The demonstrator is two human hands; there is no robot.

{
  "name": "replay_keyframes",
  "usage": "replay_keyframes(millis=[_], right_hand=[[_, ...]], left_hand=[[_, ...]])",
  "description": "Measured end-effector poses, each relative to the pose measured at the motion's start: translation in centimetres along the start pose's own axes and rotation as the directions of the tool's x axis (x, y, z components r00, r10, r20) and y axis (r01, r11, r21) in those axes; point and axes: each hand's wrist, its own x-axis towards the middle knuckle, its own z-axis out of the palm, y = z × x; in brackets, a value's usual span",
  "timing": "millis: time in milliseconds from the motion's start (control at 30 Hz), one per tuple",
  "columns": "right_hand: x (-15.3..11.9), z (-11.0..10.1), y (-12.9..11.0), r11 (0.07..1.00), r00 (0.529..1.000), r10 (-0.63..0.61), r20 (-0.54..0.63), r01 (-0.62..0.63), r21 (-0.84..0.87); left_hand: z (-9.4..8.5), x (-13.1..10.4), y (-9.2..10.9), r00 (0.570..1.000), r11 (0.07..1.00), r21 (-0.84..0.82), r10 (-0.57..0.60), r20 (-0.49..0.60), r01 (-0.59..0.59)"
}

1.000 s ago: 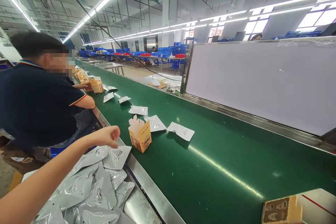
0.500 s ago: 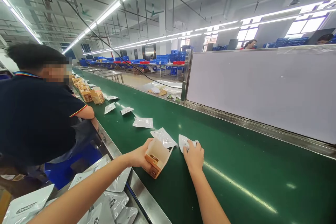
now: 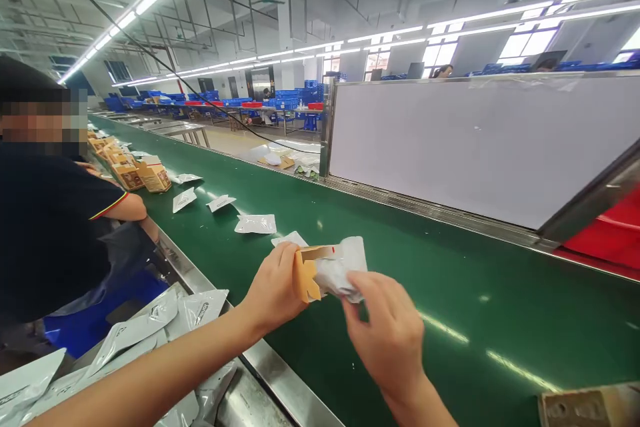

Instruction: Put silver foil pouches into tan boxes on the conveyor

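Pouch (image 3: 340, 270) btwn hands, at box (image 3: 306, 272).

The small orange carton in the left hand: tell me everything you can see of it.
The small orange carton looks like printed cardboard, orange-brown outside and paler inside. It is held above the green belt, tipped on its side with its open end toward the right. The left hand grips its closed end. A white pouch, pinched by the right hand, sits at its mouth.

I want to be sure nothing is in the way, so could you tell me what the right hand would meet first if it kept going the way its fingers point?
The right hand already holds the white pouch; going on, it would likely meet the open orange carton in the left hand, though depth is unclear.
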Motion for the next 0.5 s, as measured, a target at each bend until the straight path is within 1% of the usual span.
replay_keyframes(millis=[33,67,100,133,167,200,233,267,300,333,400,433,467,500], right_hand=[[-0.5,0.3,-0.3,0.999,0.999,0.007,0.033,-0.008,0.037],[-1.0,0.6,-0.4,0.994,0.995,0.026,0.099,-0.036,0.101],[-1.4,0.7,-0.5,0.980,0.978,0.041,0.205,-0.079,0.183],[-1.8,0.6,-0.4,0.954,0.940,0.038,0.338,-0.135,0.269],[-2.0,0.3,-0.4,0.916,0.878,0.013,0.478,-0.202,0.347],[-2.2,-0.1,-0.3,0.869,0.800,-0.028,0.599,-0.277,0.410],[-2.3,-0.6,-0.2,0.821,0.729,-0.055,0.682,-0.356,0.446],[-2.4,-1.1,-0.2,0.780,0.683,-0.051,0.729,-0.429,0.456],[-2.5,-1.6,-0.1,0.750,0.660,-0.023,0.751,-0.485,0.449],[-2.7,-2.0,0.0,0.731,0.646,0.026,0.763,-0.533,0.427],[-2.9,-3.0,0.6,0.739,0.621,0.162,0.767,-0.591,0.323],[-2.9,-3.6,1.1,0.762,0.620,0.231,0.750,-0.595,0.258],[-2.9,-4.3,1.8,0.795,0.634,0.288,0.718,-0.576,0.190],[-2.8,-5.3,2.6,0.828,0.658,0.333,0.676,-0.547,0.124]], left_hand=[[0.3,0.0,0.6,0.998,0.998,0.025,0.060,-0.023,-0.059],[0.6,0.0,1.1,0.992,0.993,0.042,0.112,-0.049,-0.110],[0.9,-0.1,1.5,0.985,0.986,0.060,0.157,-0.066,-0.153],[1.2,-0.3,1.9,0.979,0.980,0.077,0.191,-0.077,-0.185],[1.5,-0.5,2.2,0.973,0.974,0.093,0.214,-0.083,-0.206],[1.9,-0.7,2.6,0.970,0.969,0.108,0.231,-0.080,-0.222],[2.2,-1.0,2.9,0.965,0.962,0.121,0.254,-0.069,-0.244],[2.5,-1.3,3.4,0.957,0.952,0.128,0.285,-0.051,-0.277],[2.8,-1.5,3.8,0.948,0.942,0.124,0.318,-0.031,-0.312],[3.0,-1.8,4.3,0.940,0.935,0.107,0.342,-0.014,-0.339],[3.4,-2.2,5.2,0.934,0.933,0.037,0.357,0.023,-0.358],[3.5,-2.4,5.6,0.938,0.939,-0.008,0.343,0.054,-0.343],[3.5,-2.6,5.9,0.943,0.948,-0.049,0.318,0.099,-0.315],[3.5,-2.8,6.0,0.943,0.956,-0.085,0.292,0.157,-0.282]])
